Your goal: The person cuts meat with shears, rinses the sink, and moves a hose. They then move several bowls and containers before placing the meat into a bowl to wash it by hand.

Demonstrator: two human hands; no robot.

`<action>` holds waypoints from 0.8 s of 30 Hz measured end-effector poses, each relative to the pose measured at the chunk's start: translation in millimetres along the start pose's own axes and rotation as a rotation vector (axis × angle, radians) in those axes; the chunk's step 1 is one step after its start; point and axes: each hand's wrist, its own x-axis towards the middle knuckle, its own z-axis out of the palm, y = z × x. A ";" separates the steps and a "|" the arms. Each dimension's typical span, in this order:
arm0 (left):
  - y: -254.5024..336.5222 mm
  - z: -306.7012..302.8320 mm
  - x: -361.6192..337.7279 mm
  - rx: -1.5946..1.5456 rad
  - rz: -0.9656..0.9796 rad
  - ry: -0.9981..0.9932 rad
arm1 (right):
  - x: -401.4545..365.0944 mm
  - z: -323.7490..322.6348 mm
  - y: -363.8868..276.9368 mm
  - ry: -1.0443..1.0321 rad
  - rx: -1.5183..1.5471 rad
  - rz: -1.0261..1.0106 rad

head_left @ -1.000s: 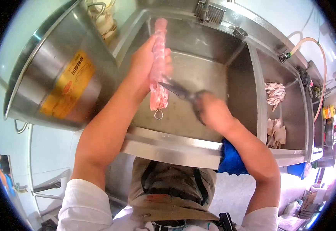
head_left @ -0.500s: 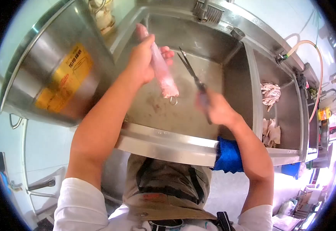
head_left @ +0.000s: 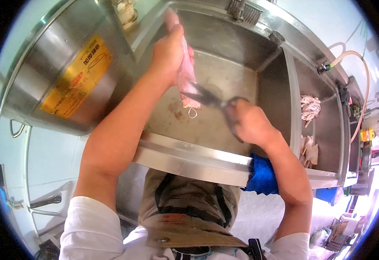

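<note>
The long strip of meat (head_left: pixel 187 71), pale pink and wet-looking, is held in the air above the large sink basin (head_left: pixel 230 76), its length slanting a little and its lower end towards the person. From this end a small metal ring (head_left: pixel 192 112) hangs out. The left hand (head_left: pixel 167 52) is wrapped around the upper part, with the thumb along it and the fingers curled at the far side; the top end sticks out above the hand. The right hand (head_left: pixel 253 123) is closed around the handles of the scissors (head_left: pixel 211 99), whose blades stand apart at the lower part of the meat, just above the ring. The blades are blurred, so I cannot tell if they already bite into it. In my judgement, the wet surface could let the meat slip or turn in the left hand, because only this hand seems to support it. The blades could also slide along the meat or catch on the metal, if the angle is not well kept. The left fingers are higher than the blades, but a slip upward could bring them near. Some reddish spots are on the basin floor. Farther out, the blue cloth (head_left: pixel 264 174) hangs over the front edge, the large steel pot (head_left: pixel 115 73) is at the left, and pale pieces (head_left: pixel 310 108) lie in the side basin (head_left: pixel 328 130).
</note>
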 end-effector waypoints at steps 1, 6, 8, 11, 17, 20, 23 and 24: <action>-1.2 0.8 0.9 -0.008 0.014 -0.005 | -1.3 1.8 0.1 -0.004 -0.011 -0.022; -0.6 2.0 -4.1 -0.008 -0.021 -0.036 | -0.4 15.2 -0.3 -0.013 -0.105 0.010; -0.9 3.7 -5.8 -0.032 -0.038 -0.021 | 1.0 24.4 5.3 -0.033 -0.194 0.026; -1.4 3.5 -3.2 -0.061 -0.057 0.002 | 0.7 28.6 16.9 0.064 -0.157 -0.041; -2.0 -8.6 7.7 -0.140 -0.046 -0.089 | 3.7 8.2 -0.4 -0.006 0.328 0.065; -4.8 -9.5 15.1 -0.358 -0.127 -0.119 | 4.1 4.4 -5.3 0.007 0.395 0.087; -12.0 -7.6 17.1 -0.401 -0.094 -0.202 | 5.0 6.5 8.2 0.037 0.330 0.126; -12.3 -5.6 15.5 -0.358 -0.065 -0.221 | 6.3 4.6 10.4 0.051 0.290 0.129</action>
